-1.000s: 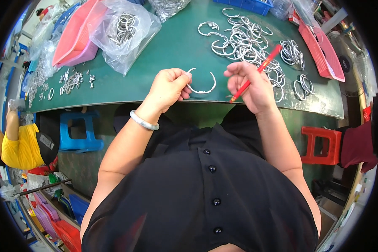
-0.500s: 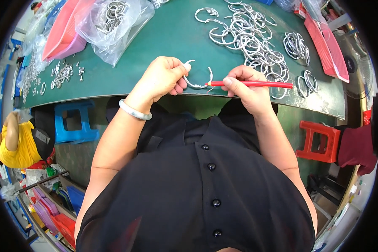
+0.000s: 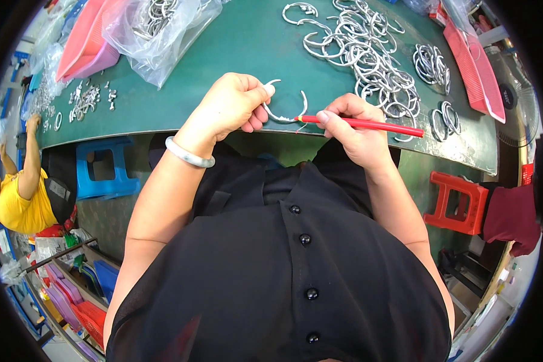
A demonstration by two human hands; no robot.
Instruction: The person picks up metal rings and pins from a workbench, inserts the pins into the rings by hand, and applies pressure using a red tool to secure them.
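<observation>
My left hand [image 3: 238, 104], with a pale bangle on its wrist, pinches one end of an open, C-shaped silver bangle [image 3: 277, 118] just above the table's near edge. In my right hand [image 3: 359, 131] is a slim red pencil [image 3: 383, 125], held almost level and pointing left. Its tip meets or nearly meets the bottom of the bangle's curve, where small light bits show; they are too small to make out. Beyond my right hand spreads a heap of silver bangles [image 3: 368, 57], with smaller stacks of bangles [image 3: 431, 67] beside it.
A clear plastic bag [image 3: 163, 45] of silver rings and a pink basket [image 3: 84, 45] stand far left on the green table [image 3: 235, 51]. Small metal pieces [image 3: 85, 104] lie nearer. Another pink basket [image 3: 473, 72] is at right. Co-workers sit either side, near blue [image 3: 105, 169] and red stools [image 3: 455, 202].
My hands and the bangle have barely moved; the pencil's back end sits slightly lower. At the left, the co-worker in yellow now stretches an arm to the table.
</observation>
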